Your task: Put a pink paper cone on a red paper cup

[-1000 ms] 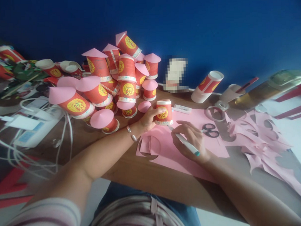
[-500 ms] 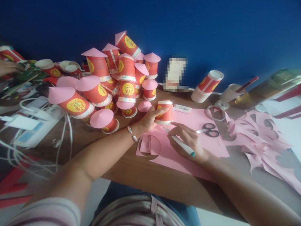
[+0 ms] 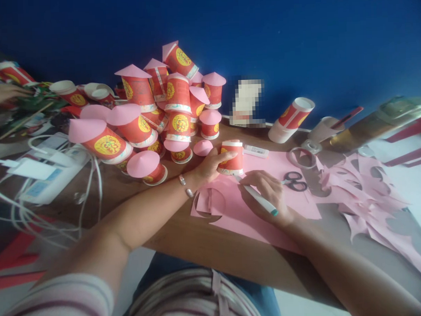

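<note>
We are pressing an upturned paper cup (image 3: 232,157) onto the pink paper sheet (image 3: 233,215) with our left hand (image 3: 210,165); our right hand (image 3: 267,193) is gripping a pen (image 3: 259,200) at its rim. Cone-capped cups (image 3: 153,114) are already crowding the desk (image 3: 206,245).

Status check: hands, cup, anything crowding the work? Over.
Left hand clamped on red paper cup, upside down on pink sheet. Right hand grips pen, tip at cup's rim. Scissors beside it; cone-topped cup pile behind.
</note>
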Tool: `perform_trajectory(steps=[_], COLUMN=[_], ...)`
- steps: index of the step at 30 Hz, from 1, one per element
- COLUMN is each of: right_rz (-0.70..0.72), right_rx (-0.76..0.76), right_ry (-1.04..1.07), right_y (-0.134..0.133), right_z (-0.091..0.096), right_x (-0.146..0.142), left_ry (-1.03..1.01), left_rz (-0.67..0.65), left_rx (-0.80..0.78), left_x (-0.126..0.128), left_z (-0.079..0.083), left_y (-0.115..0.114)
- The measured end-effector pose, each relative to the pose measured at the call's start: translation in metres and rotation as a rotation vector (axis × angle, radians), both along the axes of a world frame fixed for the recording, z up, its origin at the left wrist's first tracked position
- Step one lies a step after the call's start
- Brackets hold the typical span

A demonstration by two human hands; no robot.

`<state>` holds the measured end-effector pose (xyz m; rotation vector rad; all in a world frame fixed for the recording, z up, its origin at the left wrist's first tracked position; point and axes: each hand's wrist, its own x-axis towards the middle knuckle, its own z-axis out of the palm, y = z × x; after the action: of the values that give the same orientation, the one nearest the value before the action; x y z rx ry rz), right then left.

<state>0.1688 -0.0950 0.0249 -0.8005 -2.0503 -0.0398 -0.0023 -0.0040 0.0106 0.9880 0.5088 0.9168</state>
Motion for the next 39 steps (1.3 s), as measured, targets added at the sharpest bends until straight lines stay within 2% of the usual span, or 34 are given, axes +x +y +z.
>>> perform_trajectory(steps=[12, 33, 39], right_rz=[-0.016, -0.026, -0.053], right_rx=[0.008, -0.029, -0.005], right_ry=[-0.004, -0.014, -0.014], right_y=[-0.001, -0.0013, -0.0006], right_z=[-0.0022, -0.0062, -0.003], right_x=[-0.0001, 0.0049, 0.0043], left_ry=[-0.042, 0.007, 0.0], left_rz=[-0.022, -0.018, 0.004], left_rx=[0.025, 0.0, 0.026], left_x=[0.0011, 0.0001, 0.0022], left_z=[-0.0002, 0.0047, 0.001], left_y=[-0.0003, -0.0019, -0.001])
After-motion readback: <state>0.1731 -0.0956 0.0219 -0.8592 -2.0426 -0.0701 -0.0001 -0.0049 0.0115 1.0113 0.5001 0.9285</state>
